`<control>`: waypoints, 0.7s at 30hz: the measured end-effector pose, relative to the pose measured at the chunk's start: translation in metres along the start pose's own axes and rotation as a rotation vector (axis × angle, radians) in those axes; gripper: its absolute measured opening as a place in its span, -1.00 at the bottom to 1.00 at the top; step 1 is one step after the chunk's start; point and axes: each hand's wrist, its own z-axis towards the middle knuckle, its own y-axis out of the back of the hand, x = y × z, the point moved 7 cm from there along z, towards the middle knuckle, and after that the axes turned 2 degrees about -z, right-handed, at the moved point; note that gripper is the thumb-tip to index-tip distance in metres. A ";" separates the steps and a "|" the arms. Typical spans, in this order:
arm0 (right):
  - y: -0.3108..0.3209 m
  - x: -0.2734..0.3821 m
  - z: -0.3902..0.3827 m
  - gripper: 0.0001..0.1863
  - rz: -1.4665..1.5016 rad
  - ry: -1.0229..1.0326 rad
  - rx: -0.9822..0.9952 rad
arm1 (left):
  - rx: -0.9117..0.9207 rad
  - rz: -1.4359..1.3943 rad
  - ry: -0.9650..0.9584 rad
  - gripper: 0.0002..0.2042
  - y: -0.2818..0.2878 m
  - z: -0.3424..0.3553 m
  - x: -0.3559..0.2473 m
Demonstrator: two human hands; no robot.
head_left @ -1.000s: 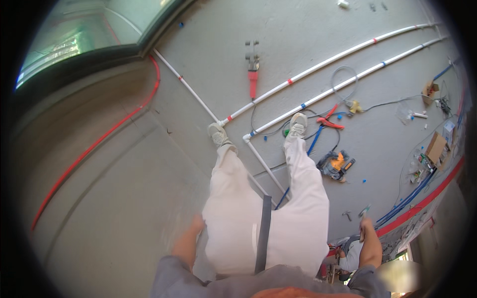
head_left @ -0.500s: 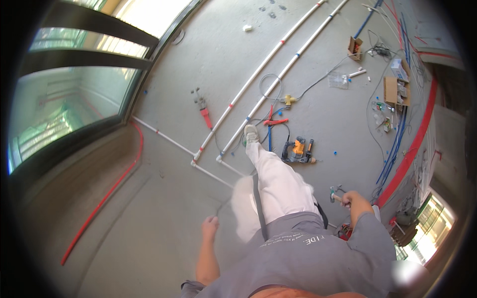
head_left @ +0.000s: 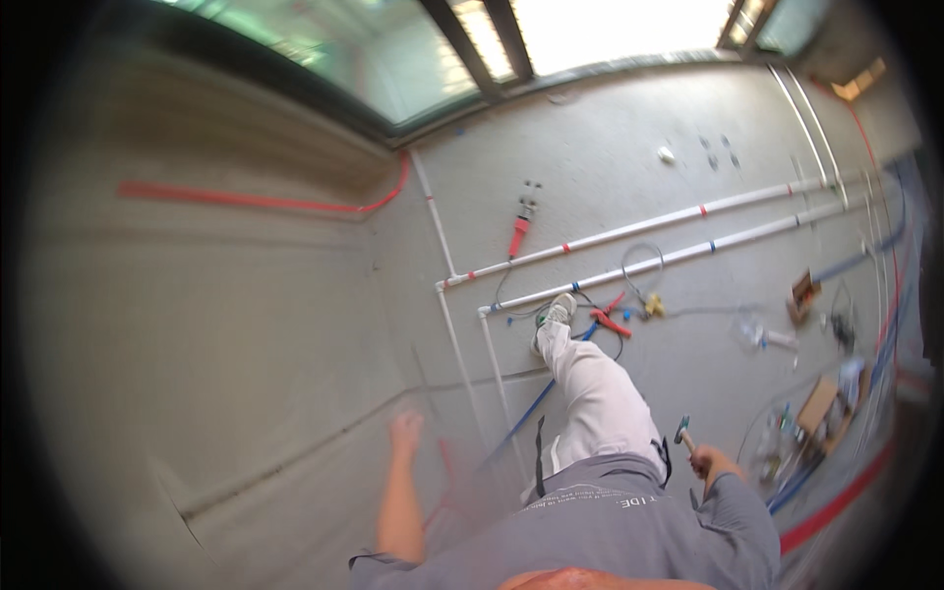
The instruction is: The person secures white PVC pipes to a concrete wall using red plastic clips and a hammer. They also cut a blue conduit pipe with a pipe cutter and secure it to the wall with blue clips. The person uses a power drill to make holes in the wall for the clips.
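Observation:
My right hand (head_left: 710,462) is wrapped round the wooden handle of a small hammer (head_left: 683,432), its dark greenish head pointing up and away from my body. At the left, my left hand (head_left: 405,430) hangs over the bare floor beside the wall, and motion smears its fingers. Nothing I can make out is in it. Ahead of my leg, near my shoe, lie red-handled pliers or cutters (head_left: 612,323) next to a yellow fitting (head_left: 654,305).
White pipes (head_left: 639,265) with red and blue bands run along the floor. A red-handled power tool (head_left: 519,236) lies beyond them. A red pipe (head_left: 275,203) follows the left wall under the window. Cardboard boxes (head_left: 818,406), cables and blue pipes crowd the right.
My view has swung to the left, bringing more of the left wall and window in. The hammer stays in my right hand. The orange drill has gone out of sight.

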 end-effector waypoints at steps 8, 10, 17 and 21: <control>0.068 -0.094 -0.003 -0.86 0.337 0.275 -0.403 | 0.075 0.083 -0.033 -0.75 -0.208 -0.318 0.238; 0.097 -0.110 -0.027 -0.85 0.485 0.282 -0.412 | 0.314 0.123 0.038 -0.74 -0.270 -0.389 0.254; 0.196 -0.112 -0.089 -0.88 0.202 0.324 -0.462 | 0.412 -0.550 0.573 -0.65 -0.367 -0.556 0.223; 0.257 -0.081 -0.095 -0.87 0.026 0.391 -0.365 | 0.144 -0.953 0.588 -0.67 -0.386 -0.573 0.151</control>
